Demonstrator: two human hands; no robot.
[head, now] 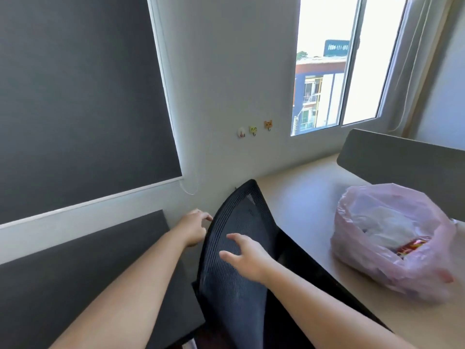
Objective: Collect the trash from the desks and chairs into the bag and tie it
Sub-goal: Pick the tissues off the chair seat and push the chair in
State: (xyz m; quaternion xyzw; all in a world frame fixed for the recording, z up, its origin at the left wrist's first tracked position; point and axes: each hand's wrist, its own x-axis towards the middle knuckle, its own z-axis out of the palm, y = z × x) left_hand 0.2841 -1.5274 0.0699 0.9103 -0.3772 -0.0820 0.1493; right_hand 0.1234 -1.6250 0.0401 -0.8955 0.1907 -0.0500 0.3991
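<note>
A pink translucent plastic bag [392, 238] sits open on the beige desk [302, 197] at the right, with white wrappers and a red-yellow packet inside. A black mesh chair back [239, 248] stands in front of me, pushed against the desk. My left hand [195, 226] is at the chair back's left edge, fingers curled toward it. My right hand [245, 258] hovers over or rests on the mesh with fingers spread, holding nothing. Neither hand touches the bag. The chair seat is hidden.
A grey desk divider [402, 167] stands behind the bag. Another dark panel [88, 273] rises at the lower left. The white wall [226, 96] carries three small hooks [254, 129]. A window [339, 66] is at the upper right, a dark blind [75, 96] at the left.
</note>
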